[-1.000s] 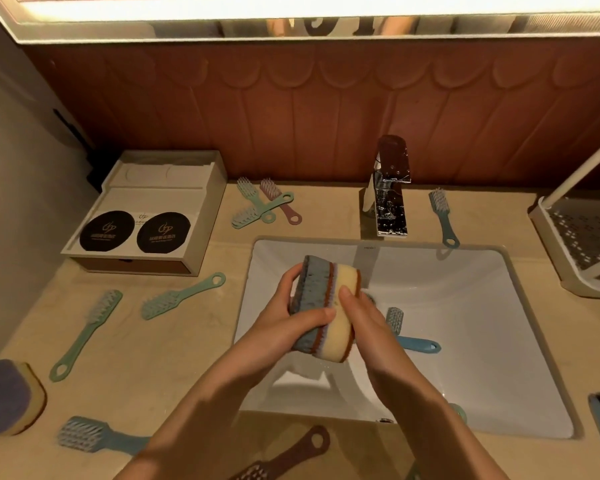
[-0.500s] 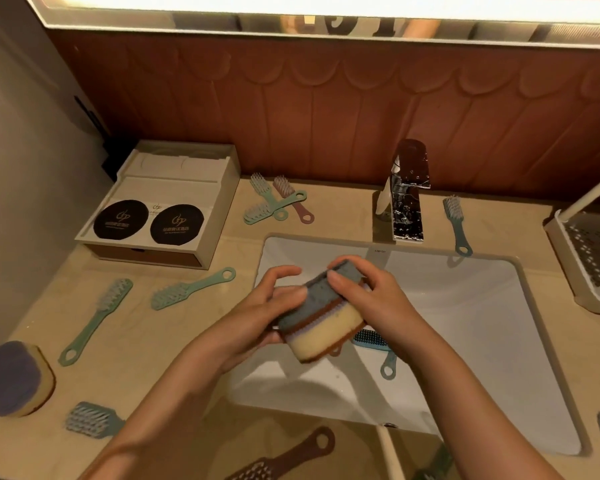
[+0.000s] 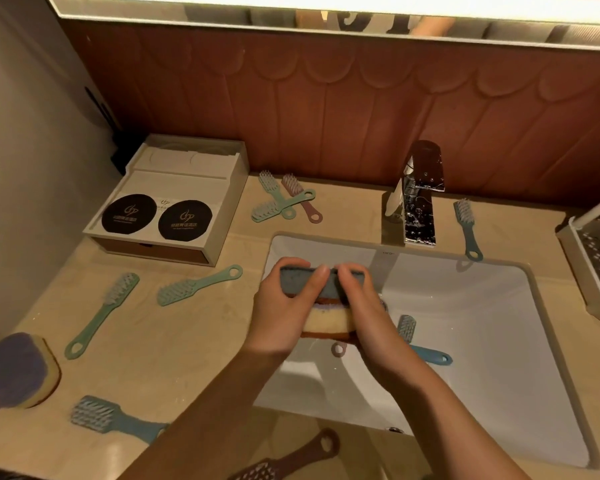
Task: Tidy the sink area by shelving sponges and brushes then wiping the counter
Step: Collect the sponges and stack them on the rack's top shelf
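1. The beige counter [image 3: 174,344] runs past the frame on the left, right and near sides.
2. The white sink [image 3: 482,358] is set into it; both forearms cover its near left part.
3. A white box [image 3: 174,202] with two black round labels stands at the back left; the print is too small to read.
4. A perforated rack [image 3: 589,271] is cut off by the right edge.
5. The left hand [image 3: 284,313] and right hand [image 3: 368,306] clasp a stack of sponges [image 3: 328,322] from either side above the sink's left half, fingers curled over its blue top. The hands hide the stack's ends.
6. The chrome faucet [image 3: 418,202] stands behind the sink.
7. A purple-topped sponge [image 3: 18,368], blurred, lies at the left edge.
8. A brown brush [image 3: 291,459] is cropped by the bottom edge; the left forearm crosses the handle of a blue brush [image 3: 115,419].
9. In the sink lies another blue brush [image 3: 420,344], partly behind the right wrist.
10. A pink loop [image 3: 338,349] peeks from under the hands, the rest hidden.
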Tool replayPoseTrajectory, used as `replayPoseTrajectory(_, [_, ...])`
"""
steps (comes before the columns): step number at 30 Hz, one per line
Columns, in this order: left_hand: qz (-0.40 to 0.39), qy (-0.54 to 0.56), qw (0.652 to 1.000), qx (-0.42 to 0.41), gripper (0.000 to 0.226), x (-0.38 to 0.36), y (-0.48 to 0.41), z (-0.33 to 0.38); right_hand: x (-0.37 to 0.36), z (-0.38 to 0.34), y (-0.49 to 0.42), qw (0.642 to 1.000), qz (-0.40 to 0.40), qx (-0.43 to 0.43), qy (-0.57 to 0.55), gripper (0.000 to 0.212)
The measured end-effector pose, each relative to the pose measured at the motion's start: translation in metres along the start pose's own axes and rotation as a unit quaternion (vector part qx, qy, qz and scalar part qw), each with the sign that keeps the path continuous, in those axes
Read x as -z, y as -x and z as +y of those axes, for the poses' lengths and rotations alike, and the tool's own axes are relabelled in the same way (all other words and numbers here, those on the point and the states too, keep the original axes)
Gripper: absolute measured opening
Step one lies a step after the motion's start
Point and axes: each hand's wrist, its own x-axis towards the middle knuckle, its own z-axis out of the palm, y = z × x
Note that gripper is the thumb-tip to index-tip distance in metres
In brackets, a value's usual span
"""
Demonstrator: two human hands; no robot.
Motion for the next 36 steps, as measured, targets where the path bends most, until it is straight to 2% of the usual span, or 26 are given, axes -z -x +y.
replayPoseTrajectory(2, [-0.003,-0.073,0.997,-0.024,0.014,-0.006,-0.001,0.003,0.002,-0.004,-0.003,0.998,0.012,0.027,0.052,0.044])
replayPoseTrajectory(4, [-0.009,-0.165,0.986,-0.036,0.024,-0.01,-0.001,0.003,0.0,-0.005,-0.005,0.993,0.018,0.041,0.107,0.048])
replayPoseTrajectory(8, [-0.004,-0.195,0.979,-0.055,0.029,-0.017,-0.005,0.0,-0.002,-0.005,-0.008,0.974,0.076,0.076,0.199,0.051])
replayPoseTrajectory(16, [-0.061,-0.201,0.97,-0.121,0.031,-0.051,-0.001,0.001,0.018,0.004,-0.001,0.977,0.165,0.076,0.114,0.045])
replayPoseTrajectory(20, [-0.088,-0.219,0.962,-0.135,0.029,-0.077,0.008,0.004,0.041,0.009,0.006,0.973,0.2,0.064,0.096,0.052])
replayPoseTrajectory(26, [-0.114,-0.199,0.963,-0.142,0.022,-0.104,0.024,0.013,0.083,0.011,0.025,0.965,0.221,0.104,0.094,0.045])
replayPoseTrajectory(29, [-0.101,-0.131,0.982,-0.093,0.017,-0.119,0.034,0.024,0.117,0.002,0.038,0.975,0.198,0.076,0.058,0.035])
replayPoseTrajectory(31, [-0.102,-0.069,0.992,-0.01,0.016,-0.133,0.039,0.035,0.143,-0.006,0.046,0.986,0.149,0.044,0.057,0.034])
replayPoseTrajectory(34, [-0.148,0.008,0.982,0.121,0.027,-0.145,0.045,0.049,0.173,-0.021,0.063,0.995,0.071,0.019,0.074,0.032])
replayPoseTrajectory(36, [-0.161,0.024,0.977,0.136,0.032,-0.154,0.05,0.057,0.19,-0.032,0.076,0.996,0.034,0.017,0.08,0.03])
